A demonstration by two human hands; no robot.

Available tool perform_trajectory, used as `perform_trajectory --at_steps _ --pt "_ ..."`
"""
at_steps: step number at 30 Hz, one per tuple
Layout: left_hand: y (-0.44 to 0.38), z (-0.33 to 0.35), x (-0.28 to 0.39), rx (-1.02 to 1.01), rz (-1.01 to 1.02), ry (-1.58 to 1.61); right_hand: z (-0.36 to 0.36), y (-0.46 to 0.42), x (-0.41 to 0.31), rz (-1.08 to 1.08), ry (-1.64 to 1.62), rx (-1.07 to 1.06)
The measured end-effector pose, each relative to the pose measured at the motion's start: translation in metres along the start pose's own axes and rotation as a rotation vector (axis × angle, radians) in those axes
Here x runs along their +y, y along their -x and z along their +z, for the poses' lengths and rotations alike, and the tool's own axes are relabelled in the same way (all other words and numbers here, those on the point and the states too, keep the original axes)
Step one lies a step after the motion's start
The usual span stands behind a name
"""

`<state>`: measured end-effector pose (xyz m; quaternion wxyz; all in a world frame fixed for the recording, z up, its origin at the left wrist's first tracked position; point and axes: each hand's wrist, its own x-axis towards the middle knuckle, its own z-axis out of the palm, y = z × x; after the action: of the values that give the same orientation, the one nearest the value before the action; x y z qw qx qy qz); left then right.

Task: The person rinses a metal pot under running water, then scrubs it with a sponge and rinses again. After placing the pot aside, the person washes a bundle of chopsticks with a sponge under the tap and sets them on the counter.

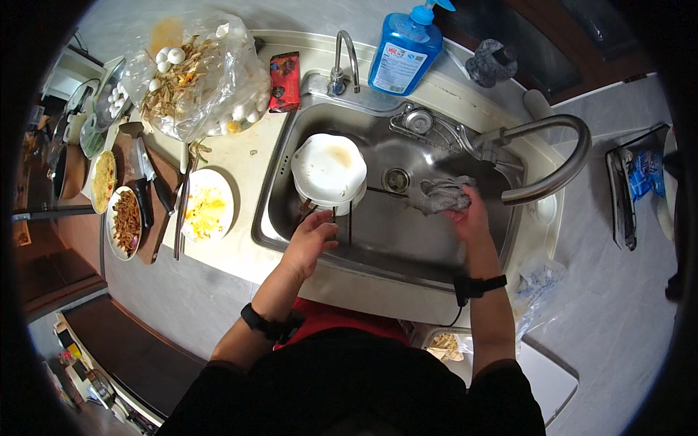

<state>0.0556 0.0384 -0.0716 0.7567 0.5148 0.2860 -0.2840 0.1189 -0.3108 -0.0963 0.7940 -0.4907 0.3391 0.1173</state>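
In the sink basin (414, 245) my right hand (473, 220) grips a crumpled grey dishcloth (444, 195) at the right side. My left hand (311, 245), fingers apart and with nothing visible in it, hovers over the near left rim. Just beyond its fingertips stands a stack of white dishes, topped by a scalloped white bowl (327, 169) with a brownish stain inside. Dark chopsticks (350, 222) stick out from under the stack; how many is partly hidden. The drain (395, 180) lies between the stack and the cloth.
A curved faucet (572, 163) arches over the basin's right, and a smaller tap (343, 60) stands behind. Blue soap bottle (406, 52) sits at the back rim. Leftward are a plate with food scraps (207, 207), knives (155, 180) on a cutting board, and a plastic bag (207, 82) of scraps.
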Motion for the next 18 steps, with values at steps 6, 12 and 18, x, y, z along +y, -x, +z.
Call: perform_trajectory --at_steps 6,12,18 --pt "0.010 -0.014 -0.004 0.036 0.048 0.016 -0.015 0.012 -0.034 -0.117 0.691 0.350" --pt "0.014 -0.008 -0.004 0.039 0.039 -0.044 -0.095 -0.022 -0.030 -0.558 1.404 0.385" --pt "0.002 0.042 0.000 -0.141 -0.007 -0.087 -0.056 -0.029 -0.062 -1.151 2.011 0.634"
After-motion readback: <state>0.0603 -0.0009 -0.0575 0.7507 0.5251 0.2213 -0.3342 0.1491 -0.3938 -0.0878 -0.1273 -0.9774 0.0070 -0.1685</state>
